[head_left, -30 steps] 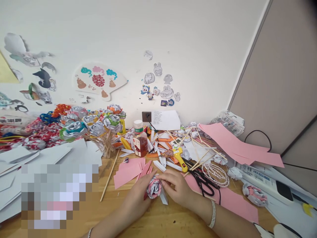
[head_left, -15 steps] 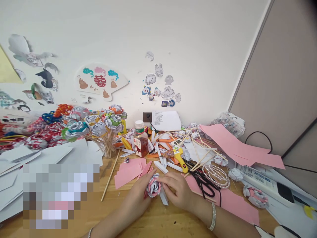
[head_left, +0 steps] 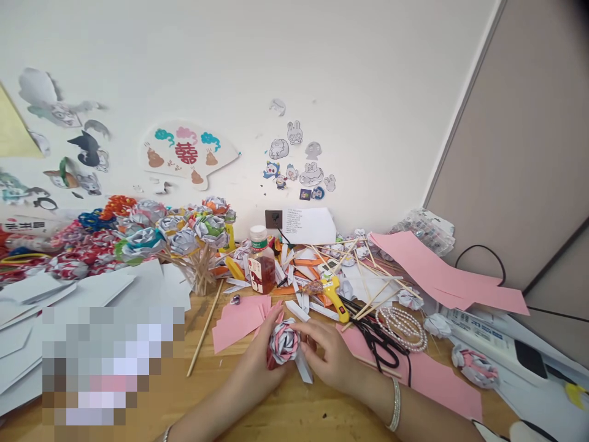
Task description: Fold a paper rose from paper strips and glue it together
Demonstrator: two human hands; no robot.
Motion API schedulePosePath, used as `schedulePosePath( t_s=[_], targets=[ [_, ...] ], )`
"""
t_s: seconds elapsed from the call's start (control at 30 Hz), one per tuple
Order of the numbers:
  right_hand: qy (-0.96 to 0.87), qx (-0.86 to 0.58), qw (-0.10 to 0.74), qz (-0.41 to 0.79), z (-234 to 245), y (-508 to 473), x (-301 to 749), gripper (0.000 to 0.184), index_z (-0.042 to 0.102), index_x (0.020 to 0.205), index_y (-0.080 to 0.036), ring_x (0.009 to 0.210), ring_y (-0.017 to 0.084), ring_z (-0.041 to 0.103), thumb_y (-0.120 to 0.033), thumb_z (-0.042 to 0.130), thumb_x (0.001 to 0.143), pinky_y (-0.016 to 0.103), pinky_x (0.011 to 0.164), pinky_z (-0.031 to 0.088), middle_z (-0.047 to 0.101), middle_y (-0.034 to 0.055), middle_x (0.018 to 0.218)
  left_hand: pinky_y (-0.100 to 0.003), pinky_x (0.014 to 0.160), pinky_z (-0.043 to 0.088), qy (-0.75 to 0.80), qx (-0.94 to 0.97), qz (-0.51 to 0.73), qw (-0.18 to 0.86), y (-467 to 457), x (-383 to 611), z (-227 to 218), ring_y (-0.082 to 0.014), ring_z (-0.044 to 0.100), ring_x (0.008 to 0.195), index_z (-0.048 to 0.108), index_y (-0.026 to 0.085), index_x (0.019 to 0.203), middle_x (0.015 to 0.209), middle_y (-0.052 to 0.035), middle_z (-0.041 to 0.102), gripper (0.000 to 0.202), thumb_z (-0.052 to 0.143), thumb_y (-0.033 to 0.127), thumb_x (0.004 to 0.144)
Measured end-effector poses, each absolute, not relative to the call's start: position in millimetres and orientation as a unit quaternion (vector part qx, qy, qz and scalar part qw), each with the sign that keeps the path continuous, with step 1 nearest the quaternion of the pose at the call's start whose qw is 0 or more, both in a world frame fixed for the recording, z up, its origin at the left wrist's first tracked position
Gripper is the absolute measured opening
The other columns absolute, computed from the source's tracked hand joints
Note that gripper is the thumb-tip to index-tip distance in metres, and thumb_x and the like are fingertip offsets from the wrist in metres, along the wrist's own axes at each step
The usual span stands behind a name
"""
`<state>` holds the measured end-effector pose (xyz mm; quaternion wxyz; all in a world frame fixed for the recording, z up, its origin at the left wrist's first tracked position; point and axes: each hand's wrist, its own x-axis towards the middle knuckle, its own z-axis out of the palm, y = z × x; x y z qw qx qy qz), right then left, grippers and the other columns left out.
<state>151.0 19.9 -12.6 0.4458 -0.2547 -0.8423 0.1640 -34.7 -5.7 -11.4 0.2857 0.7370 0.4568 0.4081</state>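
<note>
A white, grey and pink paper rose (head_left: pixel 284 342) is held upright at the front of the table, its bloom facing me. My left hand (head_left: pixel 260 353) is closed around it from the left, thumb along the near side. With bent fingers, my right hand (head_left: pixel 324 350) grips the rose's right edge. A white folded paper strip (head_left: pixel 304 367) sticks out below the bloom, between the two hands. Pink paper pieces (head_left: pixel 239 322) lie just beyond my left hand. A yellow glue gun (head_left: pixel 337 298) rests past my right hand.
Black-handled scissors (head_left: pixel 384 350) and a pearl string (head_left: pixel 402 328) lie at right, near pink sheets (head_left: pixel 442 374). A bottle (head_left: pixel 261 264) stands behind. Paper roses on sticks (head_left: pixel 184 236) stand at left, beyond white papers (head_left: pixel 105 285). One wooden stick (head_left: pixel 205 328) lies left of my hands.
The rose has turned slightly in my left hand, so more of its bloom faces me. My right fingers have shifted a little along its edge.
</note>
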Motion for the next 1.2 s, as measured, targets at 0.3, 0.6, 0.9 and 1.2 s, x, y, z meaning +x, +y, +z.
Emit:
schedulePosePath(
  t_s=[0.3, 0.6, 0.9, 1.2],
  targets=[
    [-0.847, -0.256, 0.435, 0.171, -12, 17, 150, 0.04, 0.049, 0.125, -0.021, 0.068, 0.015, 0.058, -0.016, 0.045, 0.086, 0.027, 0.062, 0.046, 0.064, 0.003, 0.083, -0.039, 0.09, 0.051, 0.479, 0.706, 0.442, 0.277, -7, -34, 4, -0.0239, 0.061, 0.105, 0.043, 0.019, 0.118, 0.115, -0.0108, 0.061, 0.049, 0.064, 0.022, 0.073],
    [-0.861, -0.238, 0.447, 0.049, -7, 16, 151, 0.033, 0.054, 0.119, -0.021, 0.075, 0.019, 0.059, -0.014, 0.042, 0.088, 0.029, 0.064, 0.046, 0.065, 0.0067, 0.087, -0.037, 0.085, 0.053, 0.482, 0.771, 0.373, 0.185, -7, -38, 5, -0.0237, 0.065, 0.094, 0.057, 0.02, 0.105, 0.101, -0.0072, 0.069, 0.03, 0.062, 0.019, 0.075],
    [-0.854, -0.231, 0.457, 0.096, -7, 20, 150, 0.031, 0.059, 0.113, -0.022, 0.07, 0.016, 0.058, -0.013, 0.044, 0.087, 0.026, 0.062, 0.045, 0.064, 0.0037, 0.082, -0.036, 0.08, 0.053, 0.477, 0.788, 0.346, 0.178, -8, -38, 4, -0.0235, 0.066, 0.09, 0.059, 0.021, 0.103, 0.097, -0.0065, 0.07, 0.027, 0.064, 0.023, 0.077],
    [-0.863, -0.214, 0.45, 0.082, -8, 23, 151, 0.038, 0.058, 0.12, -0.021, 0.068, 0.016, 0.057, -0.011, 0.044, 0.087, 0.026, 0.059, 0.044, 0.064, 0.0051, 0.081, -0.038, 0.084, 0.052, 0.468, 0.796, 0.337, 0.182, -7, -39, 0, -0.0246, 0.065, 0.095, 0.06, 0.021, 0.106, 0.103, -0.0082, 0.07, 0.03, 0.064, 0.019, 0.076]
  ],
)
